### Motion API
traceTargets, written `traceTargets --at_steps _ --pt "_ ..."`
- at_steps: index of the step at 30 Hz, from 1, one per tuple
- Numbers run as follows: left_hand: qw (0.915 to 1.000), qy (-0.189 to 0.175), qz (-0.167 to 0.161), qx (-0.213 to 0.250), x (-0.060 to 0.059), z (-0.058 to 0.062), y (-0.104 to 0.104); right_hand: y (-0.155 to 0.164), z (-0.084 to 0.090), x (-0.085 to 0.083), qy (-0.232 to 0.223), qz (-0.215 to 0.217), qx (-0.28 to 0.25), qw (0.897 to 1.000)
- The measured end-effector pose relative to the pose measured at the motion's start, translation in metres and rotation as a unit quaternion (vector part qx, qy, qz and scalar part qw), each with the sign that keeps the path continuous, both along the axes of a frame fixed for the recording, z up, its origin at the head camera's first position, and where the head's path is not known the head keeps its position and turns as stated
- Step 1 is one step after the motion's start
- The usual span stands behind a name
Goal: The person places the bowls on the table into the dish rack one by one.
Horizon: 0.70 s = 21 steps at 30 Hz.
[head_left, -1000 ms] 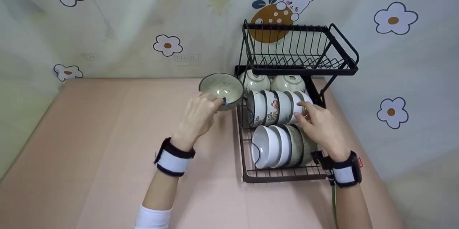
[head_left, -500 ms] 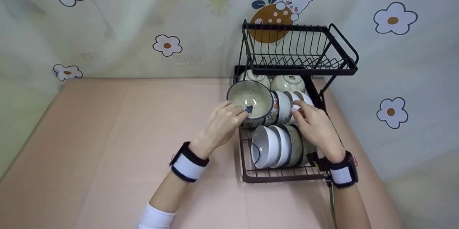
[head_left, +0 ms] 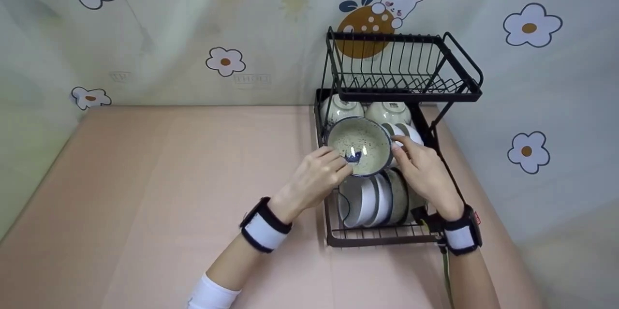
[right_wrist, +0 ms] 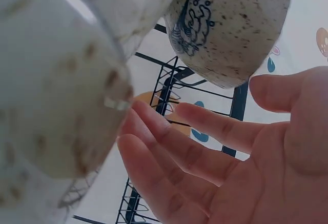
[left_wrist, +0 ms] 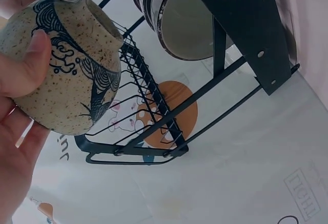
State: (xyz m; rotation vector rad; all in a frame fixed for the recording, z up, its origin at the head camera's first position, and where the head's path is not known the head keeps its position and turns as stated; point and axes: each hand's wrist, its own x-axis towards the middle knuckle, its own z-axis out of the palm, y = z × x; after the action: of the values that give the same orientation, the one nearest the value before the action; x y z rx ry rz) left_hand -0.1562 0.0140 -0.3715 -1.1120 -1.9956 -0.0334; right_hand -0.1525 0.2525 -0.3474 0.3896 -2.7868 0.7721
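Note:
A speckled bowl [head_left: 370,142] with a dark blue rim and mark inside is tilted toward the head camera, over the middle row of bowls. My left hand [head_left: 314,178] grips its left side. In the left wrist view, blue wave patterns cover the bowl's [left_wrist: 72,80] outside, and the left thumb [left_wrist: 31,67] presses there. My right hand [head_left: 425,169] is at the bowl's right rim, thumb and fingers spread. The right wrist view has the right thumb tip [right_wrist: 261,93] right at the bowl's [right_wrist: 230,34] lower edge, with the fingers loosely extended.
A black two-tier dish rack [head_left: 382,240] stands on the pink table [head_left: 193,178]. White bowls [head_left: 355,207] and speckled bowls [head_left: 396,198] stand on edge in its front row. Upside-down bowls [head_left: 389,113] sit at the back, under the upper wire shelf [head_left: 401,91].
My left hand has carried the bowl rightward from the rack's left side to over the middle row, up to my right hand. The right hand has moved only slightly left.

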Motion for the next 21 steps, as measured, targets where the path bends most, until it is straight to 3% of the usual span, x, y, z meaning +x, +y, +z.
traceTargets --at_steps 8,14,18,21 --pt "0.9995 0.03 -0.004 -0.008 0.006 0.001 0.005 -0.002 0.002 0.003 0.01 0.008 -0.026 1.0" --pt "0.9984 0.047 -0.03 0.009 0.009 0.0 0.011 -0.003 0.006 0.007 -0.037 0.015 -0.071 0.997" --pt "0.9966 0.065 -0.042 0.028 0.01 -0.001 0.014 -0.001 0.009 0.01 -0.089 0.031 -0.131 0.987" --pt "0.9954 0.075 -0.046 0.039 0.01 -0.002 0.016 -0.001 0.013 0.011 -0.13 0.043 -0.184 0.973"
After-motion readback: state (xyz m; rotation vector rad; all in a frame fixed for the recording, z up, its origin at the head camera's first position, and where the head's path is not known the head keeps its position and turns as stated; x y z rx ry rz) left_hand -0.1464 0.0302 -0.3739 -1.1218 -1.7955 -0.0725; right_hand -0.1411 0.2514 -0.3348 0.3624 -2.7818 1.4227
